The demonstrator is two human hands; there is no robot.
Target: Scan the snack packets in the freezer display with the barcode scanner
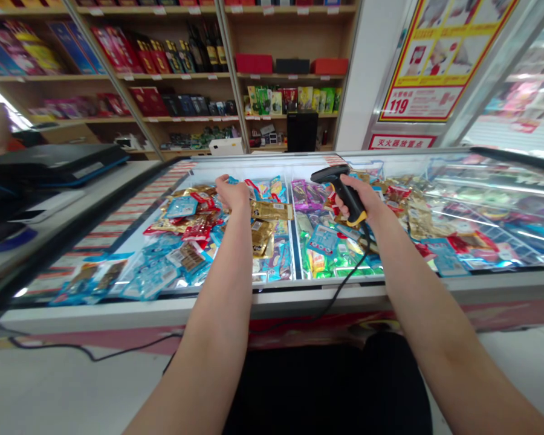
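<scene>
Over a snack shop's display freezer (pixel 272 296), a person's bare forearms reach out from the bottom of the frame, with dark trousers (pixel 326 386) just below them. The right hand (pixel 356 202) has its fingers clamped around the grip of a black-and-yellow handheld barcode scanner (pixel 338 190), which is raised above the right-hand compartment with its head pointing left. A black cord (pixel 344 284) drops from the scanner's base, crosses the freezer's front rim and trails down toward the floor. The left hand (pixel 233 194), palm down over the left-hand compartment, has its fingers together and curled into the heap; whether they grip a packet cannot be told. Gold foil packets (pixel 272 210) lie beside the metal divider (pixel 292 229) between the compartments, blue packets (pixel 152 278) spread toward the near left corner, and green packets (pixel 340 260) and purple packets (pixel 306 194) fill the compartment under the scanner. To the left, a dark flat case (pixel 57 164) rests on a pale counter (pixel 72 199). Beyond the freezer stand wooden shelves (pixel 290 78) stocked with bottled wine (pixel 208 51), red gift boxes (pixel 254 63) and packaged goods. At far right, a red-and-yellow poster (pixel 439 66) marked 119 hangs above a red-lettered sign (pixel 402 141).
</scene>
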